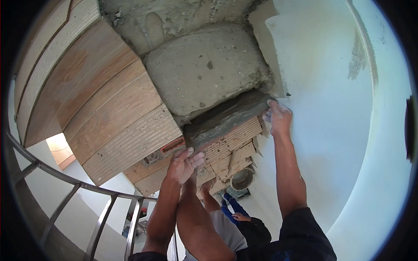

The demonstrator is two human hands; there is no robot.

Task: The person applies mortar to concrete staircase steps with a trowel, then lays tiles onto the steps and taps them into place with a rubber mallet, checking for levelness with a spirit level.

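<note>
Mortar-coated strip [230, 116] lies between the hands, long axis running from left hand [186, 165] forward-right to right hand [278, 118]. Left fingers half-curled beside near end; right fingers bent at far end. Cannot tell whether either pinches. Concrete step [207, 69] beyond.

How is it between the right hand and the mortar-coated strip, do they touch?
Touching. The head view shows the fingers of the right hand on the right end of the mortar-coated strip.
</note>
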